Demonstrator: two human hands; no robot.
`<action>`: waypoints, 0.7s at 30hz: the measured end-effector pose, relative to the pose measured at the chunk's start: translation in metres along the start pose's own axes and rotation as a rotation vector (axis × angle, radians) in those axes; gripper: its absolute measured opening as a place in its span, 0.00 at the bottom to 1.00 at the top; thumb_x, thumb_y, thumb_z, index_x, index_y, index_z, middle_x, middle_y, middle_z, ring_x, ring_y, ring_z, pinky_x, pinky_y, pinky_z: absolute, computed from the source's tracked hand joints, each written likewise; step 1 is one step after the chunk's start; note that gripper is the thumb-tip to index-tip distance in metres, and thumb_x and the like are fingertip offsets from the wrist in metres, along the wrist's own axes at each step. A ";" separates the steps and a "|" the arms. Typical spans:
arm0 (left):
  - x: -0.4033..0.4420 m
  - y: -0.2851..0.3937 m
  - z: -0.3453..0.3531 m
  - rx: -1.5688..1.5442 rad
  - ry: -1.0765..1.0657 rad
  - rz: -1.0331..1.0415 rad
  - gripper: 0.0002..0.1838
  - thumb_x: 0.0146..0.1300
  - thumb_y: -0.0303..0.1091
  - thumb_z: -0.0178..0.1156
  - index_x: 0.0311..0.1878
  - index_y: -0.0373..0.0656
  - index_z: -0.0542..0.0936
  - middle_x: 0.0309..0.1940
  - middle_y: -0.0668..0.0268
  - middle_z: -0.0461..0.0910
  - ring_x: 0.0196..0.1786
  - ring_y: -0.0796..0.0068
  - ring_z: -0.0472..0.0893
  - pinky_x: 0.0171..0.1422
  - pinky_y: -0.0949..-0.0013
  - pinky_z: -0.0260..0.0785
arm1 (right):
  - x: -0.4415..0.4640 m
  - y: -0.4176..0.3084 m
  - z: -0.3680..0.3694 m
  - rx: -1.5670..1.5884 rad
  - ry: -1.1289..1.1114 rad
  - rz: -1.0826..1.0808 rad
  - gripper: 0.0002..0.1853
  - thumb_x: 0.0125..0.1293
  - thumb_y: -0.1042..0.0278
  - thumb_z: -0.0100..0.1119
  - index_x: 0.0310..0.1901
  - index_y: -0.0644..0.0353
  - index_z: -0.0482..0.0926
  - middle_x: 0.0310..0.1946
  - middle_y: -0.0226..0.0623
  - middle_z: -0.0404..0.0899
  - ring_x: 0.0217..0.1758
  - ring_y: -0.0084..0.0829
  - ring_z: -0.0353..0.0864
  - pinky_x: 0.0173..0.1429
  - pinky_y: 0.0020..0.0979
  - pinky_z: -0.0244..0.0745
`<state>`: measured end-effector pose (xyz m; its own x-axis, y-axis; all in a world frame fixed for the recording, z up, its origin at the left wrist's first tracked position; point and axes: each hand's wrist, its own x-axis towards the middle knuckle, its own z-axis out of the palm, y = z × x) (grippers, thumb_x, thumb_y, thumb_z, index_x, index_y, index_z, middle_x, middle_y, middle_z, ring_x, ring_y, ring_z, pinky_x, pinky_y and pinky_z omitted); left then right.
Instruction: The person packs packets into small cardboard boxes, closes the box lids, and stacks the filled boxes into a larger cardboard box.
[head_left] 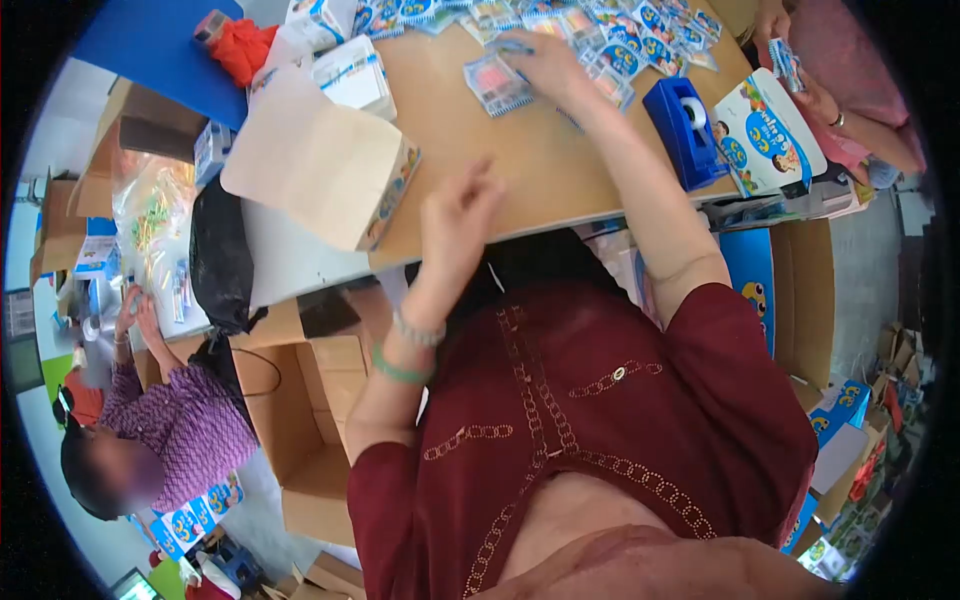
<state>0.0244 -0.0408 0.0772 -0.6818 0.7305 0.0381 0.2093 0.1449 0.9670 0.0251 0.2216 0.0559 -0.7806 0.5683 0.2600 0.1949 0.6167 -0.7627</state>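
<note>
My right hand (548,68) reaches across the table to small clear packets with blue-and-white print. Its fingers are closed at the upper edge of one packet (498,86), which shows pink and pale contents. Behind it lies a spread of similar packets (650,35). My left hand (460,215), a little blurred, hovers over the near part of the table with fingers loosely bent and nothing visible in them. To its left is a carton (320,165) with its plain pale flap folded out and a printed side.
A blue tape dispenser (685,135) and printed white card (768,135) sit at the table's right edge. Another person's hand (815,100) holds a packet there. At left are white boxes (355,78), a black bag (222,255) and a person in a purple patterned top (190,430). Open cardboard boxes (285,400) stand below.
</note>
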 end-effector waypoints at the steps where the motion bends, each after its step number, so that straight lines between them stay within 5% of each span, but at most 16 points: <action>1: 0.015 -0.008 0.004 -0.088 -0.001 -0.101 0.21 0.63 0.29 0.64 0.57 0.30 0.76 0.40 0.63 0.82 0.45 0.79 0.79 0.51 0.75 0.72 | -0.005 -0.003 -0.007 0.129 0.046 -0.023 0.16 0.64 0.62 0.61 0.50 0.61 0.80 0.42 0.41 0.83 0.44 0.30 0.84 0.42 0.35 0.79; 3: 0.039 -0.009 0.011 -0.098 0.063 -0.023 0.24 0.64 0.30 0.63 0.61 0.29 0.72 0.45 0.62 0.81 0.46 0.78 0.80 0.51 0.75 0.72 | -0.010 -0.009 -0.018 0.254 0.095 -0.044 0.17 0.65 0.60 0.62 0.50 0.61 0.80 0.41 0.37 0.83 0.42 0.26 0.83 0.41 0.32 0.79; 5: 0.058 -0.008 0.019 -0.182 0.088 0.020 0.25 0.64 0.30 0.63 0.62 0.31 0.72 0.46 0.62 0.81 0.46 0.77 0.80 0.51 0.74 0.73 | -0.021 -0.016 -0.024 0.992 0.007 0.302 0.26 0.57 0.59 0.64 0.53 0.67 0.75 0.54 0.53 0.78 0.62 0.49 0.74 0.62 0.47 0.71; 6: 0.065 -0.005 0.022 -0.261 0.111 0.073 0.25 0.64 0.29 0.63 0.63 0.32 0.71 0.48 0.62 0.81 0.46 0.77 0.80 0.50 0.73 0.73 | -0.026 -0.021 -0.026 0.992 0.007 0.306 0.26 0.57 0.59 0.64 0.53 0.67 0.75 0.54 0.53 0.78 0.62 0.49 0.74 0.62 0.47 0.71; 8: 0.074 0.010 0.026 -0.390 -0.009 0.064 0.24 0.64 0.29 0.63 0.63 0.33 0.72 0.49 0.62 0.80 0.46 0.77 0.80 0.51 0.72 0.74 | -0.038 -0.038 -0.022 0.935 -0.014 0.312 0.18 0.63 0.61 0.63 0.49 0.65 0.78 0.37 0.38 0.83 0.42 0.30 0.83 0.49 0.34 0.78; 10: 0.078 0.010 0.027 -0.513 -0.131 0.052 0.23 0.63 0.28 0.62 0.62 0.35 0.73 0.49 0.63 0.80 0.47 0.76 0.81 0.51 0.71 0.74 | -0.049 -0.056 -0.008 0.918 -0.050 0.324 0.20 0.64 0.57 0.62 0.49 0.65 0.77 0.38 0.42 0.83 0.45 0.35 0.83 0.51 0.35 0.76; 12: 0.079 -0.003 0.027 -0.513 -0.121 -0.034 0.19 0.62 0.27 0.63 0.57 0.38 0.76 0.47 0.65 0.81 0.45 0.77 0.81 0.51 0.71 0.75 | -0.055 -0.049 0.016 0.372 -0.037 0.019 0.22 0.65 0.50 0.60 0.47 0.65 0.77 0.40 0.45 0.82 0.46 0.40 0.81 0.51 0.39 0.75; 15: 0.067 -0.022 0.015 -0.524 -0.015 -0.172 0.16 0.62 0.25 0.63 0.53 0.40 0.78 0.43 0.67 0.83 0.42 0.76 0.82 0.48 0.71 0.76 | -0.065 -0.043 0.014 0.280 0.009 -0.120 0.24 0.65 0.48 0.57 0.46 0.65 0.78 0.41 0.49 0.80 0.49 0.45 0.79 0.53 0.42 0.72; 17: 0.058 -0.024 0.002 -0.606 0.006 -0.199 0.16 0.62 0.24 0.63 0.53 0.40 0.78 0.44 0.67 0.83 0.43 0.76 0.83 0.49 0.70 0.77 | -0.070 -0.034 -0.011 -0.431 0.101 0.019 0.25 0.65 0.50 0.60 0.54 0.63 0.77 0.56 0.46 0.77 0.61 0.38 0.74 0.62 0.35 0.69; 19: 0.057 -0.021 -0.010 -0.637 0.069 -0.245 0.14 0.65 0.24 0.60 0.54 0.39 0.77 0.46 0.65 0.83 0.45 0.75 0.83 0.51 0.68 0.79 | -0.058 0.005 -0.028 -0.924 0.388 -0.083 0.25 0.62 0.53 0.60 0.54 0.64 0.74 0.45 0.50 0.80 0.51 0.48 0.79 0.54 0.49 0.72; 21: 0.054 -0.021 -0.013 -0.694 0.037 -0.259 0.13 0.66 0.24 0.59 0.54 0.39 0.77 0.46 0.65 0.83 0.45 0.74 0.84 0.50 0.67 0.79 | -0.055 0.063 -0.022 -1.097 0.531 0.075 0.25 0.55 0.58 0.64 0.51 0.65 0.77 0.47 0.50 0.82 0.54 0.50 0.80 0.58 0.46 0.74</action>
<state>-0.0263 -0.0130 0.0625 -0.6748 0.7058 -0.2157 -0.4439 -0.1546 0.8826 0.0935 0.2416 0.0067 -0.4560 0.6160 0.6424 0.8274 0.5592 0.0511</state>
